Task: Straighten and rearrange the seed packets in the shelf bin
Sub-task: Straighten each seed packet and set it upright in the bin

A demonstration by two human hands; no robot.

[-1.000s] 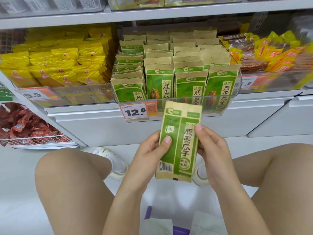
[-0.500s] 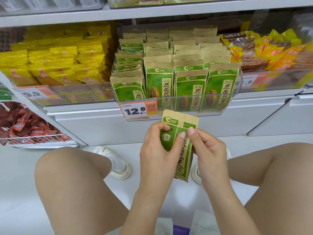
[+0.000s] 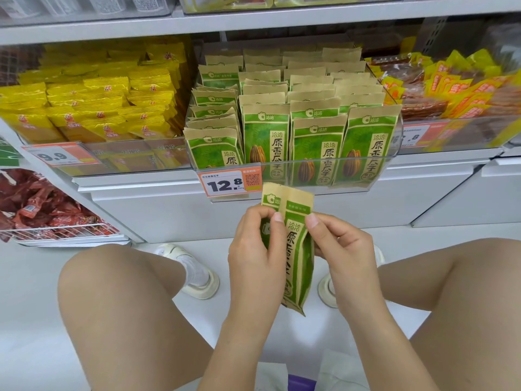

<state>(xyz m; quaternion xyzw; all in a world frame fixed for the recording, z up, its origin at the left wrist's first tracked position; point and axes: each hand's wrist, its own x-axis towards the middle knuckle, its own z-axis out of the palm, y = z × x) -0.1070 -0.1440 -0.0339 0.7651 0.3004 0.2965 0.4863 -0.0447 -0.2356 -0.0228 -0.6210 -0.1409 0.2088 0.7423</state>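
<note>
Below the shelf I hold one green and tan seed packet [image 3: 297, 249] upright, creased lengthwise down its middle. My left hand [image 3: 258, 249] grips its left half, fingers curled over the front. My right hand [image 3: 342, 249] pinches its right edge with thumb and fingers. Just above it, the clear shelf bin [image 3: 296, 165] holds several rows of the same seed packets [image 3: 318, 148]. The left column in the bin sits lower and leans more than the others.
An orange price tag [image 3: 228, 183] reading 12.8 hangs on the bin's front left. Yellow snack packs [image 3: 93, 108] fill the bin to the left, and orange and brown packs [image 3: 456, 91] the one to the right. My bare knees flank my hands. Red packs [image 3: 42, 204] lie in a wire basket at lower left.
The packet went from flat and facing me to folded along its middle. My left hand moved up over its front, and both hands now sit higher on it.
</note>
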